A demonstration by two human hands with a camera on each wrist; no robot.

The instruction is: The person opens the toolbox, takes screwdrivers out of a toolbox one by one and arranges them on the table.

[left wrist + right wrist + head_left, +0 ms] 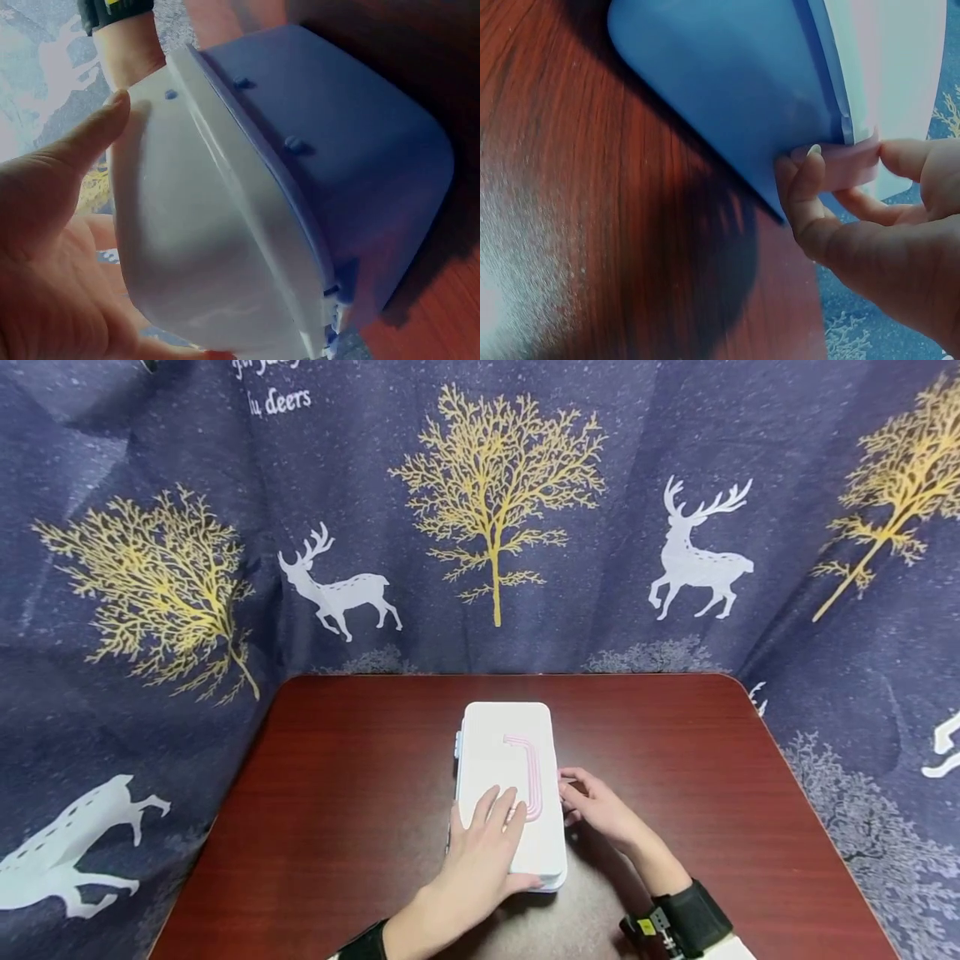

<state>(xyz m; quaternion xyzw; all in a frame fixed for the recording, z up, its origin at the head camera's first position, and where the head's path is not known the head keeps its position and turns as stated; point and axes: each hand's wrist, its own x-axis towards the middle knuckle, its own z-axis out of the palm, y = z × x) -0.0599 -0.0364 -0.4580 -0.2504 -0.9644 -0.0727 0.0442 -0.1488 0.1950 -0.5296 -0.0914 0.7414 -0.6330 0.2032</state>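
Observation:
A lidded storage box stands at the middle of the table, with a white lid [483,747] and a blue base [337,127]. Set into the lid's top is a pink carry handle [534,772]. My left hand [480,856] rests spread across the near left part of the lid, fingers extended over the top and thumb along the near end. At the box's right side, my right hand [600,810] pinches a pink latch [847,166] at the seam where lid meets base. The right wrist view shows thumb and fingertips on both sides of that latch.
The box rests on a dark red wooden table [360,760] with rounded far corners. A blue curtain [570,635] printed with deer and golden trees hangs behind and around it. Hinge pieces [458,745] stick out from the box's left edge. Both wrists wear black bands.

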